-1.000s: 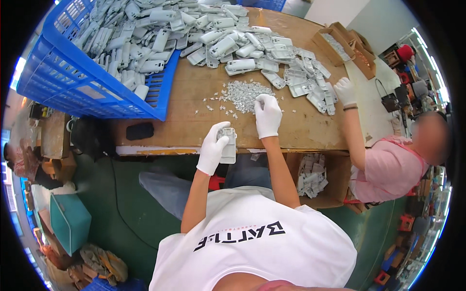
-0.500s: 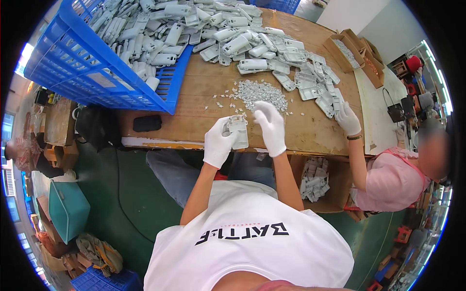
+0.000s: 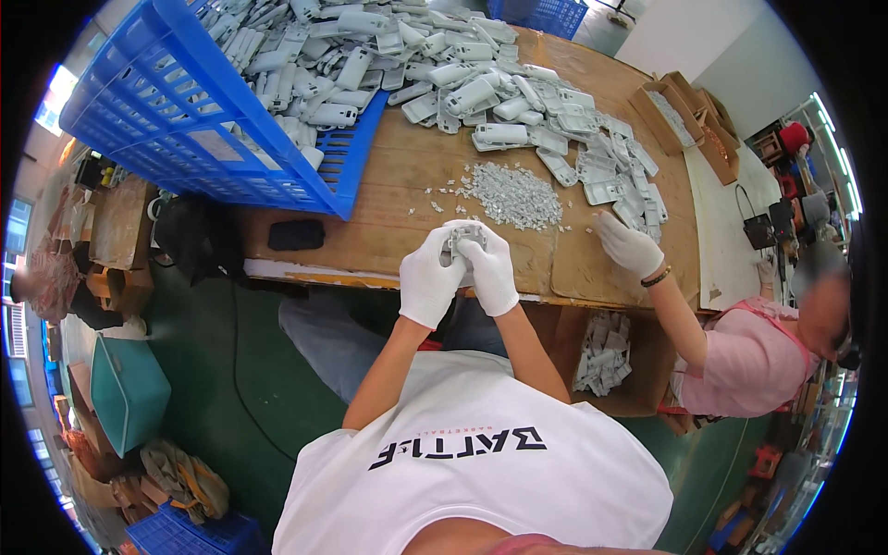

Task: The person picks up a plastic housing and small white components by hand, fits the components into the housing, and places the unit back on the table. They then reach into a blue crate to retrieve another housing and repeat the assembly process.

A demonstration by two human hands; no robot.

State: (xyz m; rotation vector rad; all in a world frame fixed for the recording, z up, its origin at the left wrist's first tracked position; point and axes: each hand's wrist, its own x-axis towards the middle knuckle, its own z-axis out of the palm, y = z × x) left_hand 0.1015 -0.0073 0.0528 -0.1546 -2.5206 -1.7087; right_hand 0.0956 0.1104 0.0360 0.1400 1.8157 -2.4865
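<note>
Both my hands wear white gloves and meet over the near edge of the wooden table (image 3: 398, 231). My left hand (image 3: 430, 277) and my right hand (image 3: 490, 270) together grip one grey plastic housing (image 3: 462, 239), fingers closed around it. Just beyond it lies a heap of small grey metal bits (image 3: 513, 194). Many more grey plastic housings (image 3: 518, 102) are strewn across the far side of the table.
A tipped blue crate (image 3: 185, 120) full of grey housings sits at the left. A black phone-like slab (image 3: 296, 234) lies near the table edge. A co-worker's gloved hand (image 3: 627, 245) reaches in from the right. A cardboard box (image 3: 606, 356) with housings stands under the table.
My right hand came back from the heap of small metal bits and joined my left hand on the housing. The co-worker's hand slid nearer along the table.
</note>
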